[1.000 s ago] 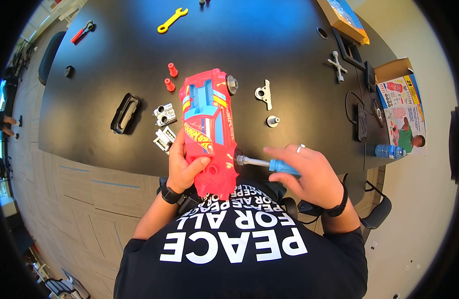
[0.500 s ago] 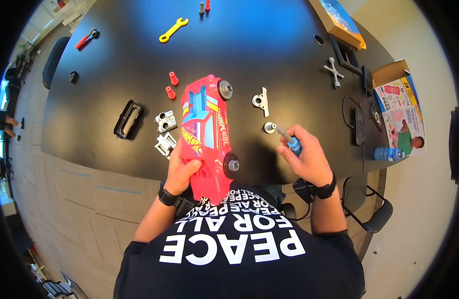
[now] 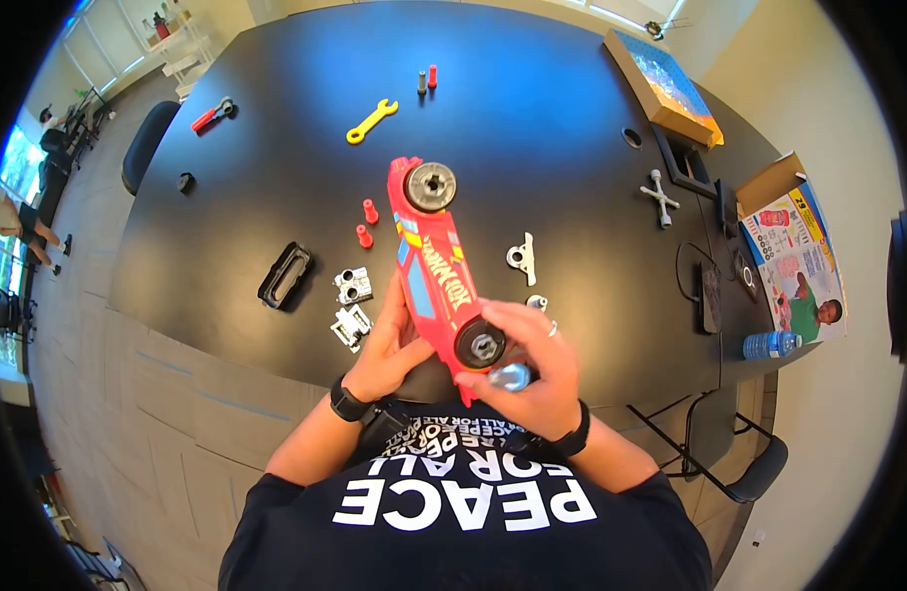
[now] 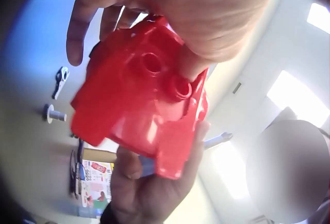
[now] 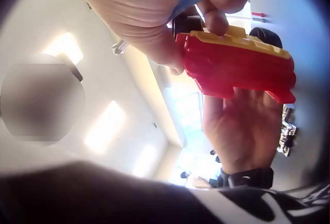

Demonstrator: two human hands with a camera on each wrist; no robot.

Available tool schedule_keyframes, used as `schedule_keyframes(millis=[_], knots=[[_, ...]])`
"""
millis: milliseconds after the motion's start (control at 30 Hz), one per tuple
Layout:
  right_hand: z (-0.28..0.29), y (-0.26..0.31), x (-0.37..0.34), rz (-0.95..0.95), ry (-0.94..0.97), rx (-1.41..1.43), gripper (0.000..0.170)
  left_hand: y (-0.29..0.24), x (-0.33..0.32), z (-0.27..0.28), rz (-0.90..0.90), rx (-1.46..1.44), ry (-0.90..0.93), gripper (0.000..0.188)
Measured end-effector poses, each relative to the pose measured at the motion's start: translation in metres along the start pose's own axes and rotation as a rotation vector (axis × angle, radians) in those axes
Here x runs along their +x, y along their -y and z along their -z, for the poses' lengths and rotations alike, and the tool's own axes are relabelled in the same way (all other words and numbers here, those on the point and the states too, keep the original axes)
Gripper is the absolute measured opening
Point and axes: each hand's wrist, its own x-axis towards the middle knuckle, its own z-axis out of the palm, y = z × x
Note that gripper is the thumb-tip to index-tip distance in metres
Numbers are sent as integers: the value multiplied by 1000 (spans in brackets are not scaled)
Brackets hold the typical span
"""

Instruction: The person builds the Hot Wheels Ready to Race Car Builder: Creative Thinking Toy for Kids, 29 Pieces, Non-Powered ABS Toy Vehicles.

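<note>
Left hand (image 3: 386, 353) gripping, right hand (image 3: 544, 382) curled (close together)

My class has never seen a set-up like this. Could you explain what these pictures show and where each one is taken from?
There is no robot here: these are a person's two bare hands. One picture comes from a camera on the head, looking down over the dark table. The other two come from cameras on the wrists, looking closely at each hand's work.

The left hand holds a red toy car. The right hand holds a blue-handled screwdriver while its fingers touch the car near a black wheel.

On the table lie a yellow wrench, a grey cross-shaped tool, two red pegs near the car, and a hollow black part. An open box sits farther off.
</note>
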Motion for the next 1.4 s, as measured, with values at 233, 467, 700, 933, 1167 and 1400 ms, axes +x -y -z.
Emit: schedule_keyframes(millis=[233,467,700,933,1167,1400], knots=[[-16,-5,-3,47,38,-72,65,-20,-7,-1,124,-399,-50,100],[1,-14,6,163,148,-76,28,-9,-13,9,157,-250,-218,88],[70,-95,71,-282,6,-745,45,4,-35,21,229,-349,-225,92],[55,-138,82,-461,178,-950,64,19,-38,23,207,-237,-166,97],[76,-162,96,-459,233,-912,56,25,-40,28,167,-160,-141,99],[96,-164,98,-439,248,-650,42,35,-43,26,158,-132,-135,93]])
